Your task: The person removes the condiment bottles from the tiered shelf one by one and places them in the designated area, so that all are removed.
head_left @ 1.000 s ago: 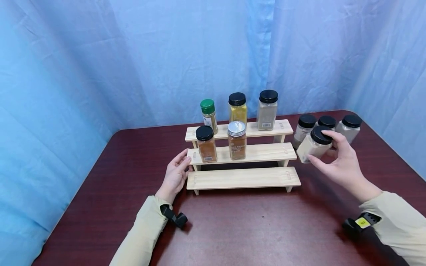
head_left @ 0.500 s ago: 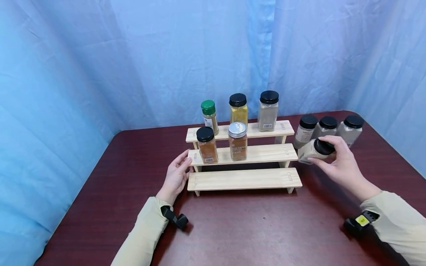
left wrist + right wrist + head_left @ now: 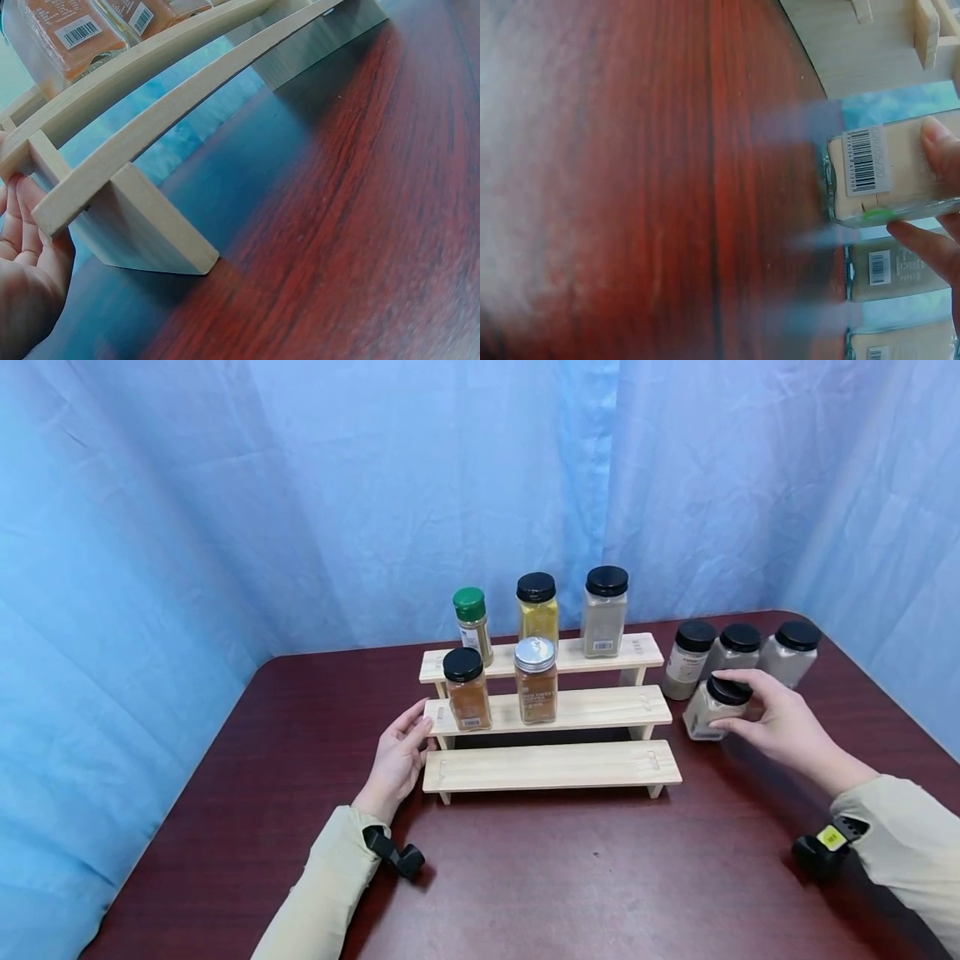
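At the left end of a three-tier wooden rack (image 3: 551,767), my left hand (image 3: 397,760) grips the middle shelf, thumb on top and fingers at its edge. In the left wrist view that hand (image 3: 34,292) is partly cut off by the frame. To the right of the rack, my right hand (image 3: 783,727) holds a square spice jar (image 3: 703,717) of pale powder by its black lid and side. It stands nearly upright, low over the table. The right wrist view shows the jar (image 3: 904,161) with a barcode label and a thumb on its side.
Three black-lidded jars (image 3: 686,672) stand behind the held one. A green-capped bottle (image 3: 474,631), a yellow powder jar (image 3: 538,620) and a grey one (image 3: 602,622) occupy the top shelf. Two orange-brown jars (image 3: 468,702) are on the middle shelf. Blue curtains (image 3: 420,485) surround the table.
The right hand has lowered the pale jar and brought it from tilted to nearly upright, slightly farther right and nearer the person. The left hand keeps its grip on the rack.
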Tool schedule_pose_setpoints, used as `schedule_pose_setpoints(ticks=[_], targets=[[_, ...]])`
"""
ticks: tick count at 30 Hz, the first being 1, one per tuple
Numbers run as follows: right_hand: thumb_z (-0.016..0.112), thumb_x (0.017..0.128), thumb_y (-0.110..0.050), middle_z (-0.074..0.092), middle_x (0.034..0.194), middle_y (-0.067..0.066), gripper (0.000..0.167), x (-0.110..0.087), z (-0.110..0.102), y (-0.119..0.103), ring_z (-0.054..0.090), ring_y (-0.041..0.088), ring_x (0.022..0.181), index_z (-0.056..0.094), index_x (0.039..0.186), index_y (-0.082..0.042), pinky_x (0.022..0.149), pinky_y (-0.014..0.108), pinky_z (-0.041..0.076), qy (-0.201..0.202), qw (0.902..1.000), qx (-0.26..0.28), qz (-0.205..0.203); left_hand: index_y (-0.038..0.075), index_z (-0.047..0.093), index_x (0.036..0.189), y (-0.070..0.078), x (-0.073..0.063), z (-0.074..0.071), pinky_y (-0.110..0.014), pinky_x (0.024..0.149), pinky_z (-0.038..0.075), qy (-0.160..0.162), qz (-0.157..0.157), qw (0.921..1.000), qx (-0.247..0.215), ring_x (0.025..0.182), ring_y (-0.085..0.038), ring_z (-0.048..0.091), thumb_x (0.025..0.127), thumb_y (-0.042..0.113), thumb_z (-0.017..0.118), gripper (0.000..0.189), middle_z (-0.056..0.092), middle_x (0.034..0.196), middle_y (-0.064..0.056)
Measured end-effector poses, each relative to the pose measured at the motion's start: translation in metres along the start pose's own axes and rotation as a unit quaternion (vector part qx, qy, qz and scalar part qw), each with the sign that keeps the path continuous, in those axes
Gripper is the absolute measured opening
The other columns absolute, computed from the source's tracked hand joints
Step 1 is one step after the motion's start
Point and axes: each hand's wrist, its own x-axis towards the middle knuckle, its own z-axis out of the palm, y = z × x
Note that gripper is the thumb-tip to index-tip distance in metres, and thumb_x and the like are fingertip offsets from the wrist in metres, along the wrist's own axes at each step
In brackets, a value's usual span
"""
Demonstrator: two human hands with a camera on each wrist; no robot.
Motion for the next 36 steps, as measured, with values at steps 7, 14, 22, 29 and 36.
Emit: schedule_pose_setpoints(ticks=[7, 14, 22, 29, 36], targets=[[0.084, 0.057, 0.008, 0.058, 0.106, 0.018, 0.071, 0.002, 0.002, 0.002, 0.037, -0.005, 0.071, 0.053, 0.121, 0.001, 0.054, 0.013, 0.032, -0.016, 0.9998, -0.008, -0.008, -0.003, 0.031, 0.145, -0.001, 0.000, 0.000, -0.012, 0.060, 0.044, -0.001, 0.003, 1.0000, 0.001, 0.074, -0.002, 0.053, 0.098, 0.002, 0.045, 0.049, 0.050, 0.090, 0.005], [0.084, 0.060, 0.006, 0.058, 0.104, 0.015, 0.071, 0.007, 0.004, 0.004, 0.037, -0.003, 0.070, 0.053, 0.124, 0.000, 0.054, 0.014, 0.031, -0.027, 0.9995, -0.001, -0.013, -0.004, 0.032, 0.144, -0.002, 0.000, -0.001, -0.012, 0.059, 0.043, -0.001, 0.006, 1.0000, -0.007, 0.072, -0.002, 0.052, 0.098, 0.000, 0.045, 0.048, 0.050, 0.090, 0.005], [0.084, 0.063, 0.001, 0.060, 0.105, 0.016, 0.069, 0.010, 0.004, 0.006, 0.038, -0.005, 0.073, 0.054, 0.125, -0.001, 0.058, 0.012, 0.031, -0.029, 0.9995, 0.002, -0.011, -0.005, 0.030, 0.145, -0.001, 0.000, 0.000, -0.012, 0.059, 0.043, -0.006, 0.008, 0.9999, -0.009, 0.074, -0.002, 0.053, 0.098, 0.000, 0.045, 0.049, 0.051, 0.091, 0.005], [0.083, 0.067, -0.003, 0.060, 0.110, 0.018, 0.068, 0.012, 0.003, 0.006, 0.040, -0.003, 0.072, 0.053, 0.128, -0.003, 0.054, 0.014, 0.034, -0.045, 0.9990, -0.001, 0.008, -0.004, 0.031, 0.144, 0.000, -0.001, 0.002, -0.012, 0.059, 0.043, -0.005, 0.007, 0.9999, -0.012, 0.072, -0.001, 0.053, 0.098, -0.001, 0.044, 0.048, 0.051, 0.089, 0.005], [0.083, 0.066, -0.002, 0.059, 0.108, 0.018, 0.067, 0.013, 0.005, 0.006, 0.041, -0.001, 0.067, 0.053, 0.127, -0.002, 0.053, 0.014, 0.035, -0.045, 0.9989, 0.007, 0.007, -0.004, 0.030, 0.145, -0.001, 0.000, 0.000, -0.013, 0.060, 0.043, -0.006, 0.004, 1.0000, -0.004, 0.074, -0.002, 0.053, 0.098, 0.000, 0.044, 0.049, 0.050, 0.091, 0.005]])
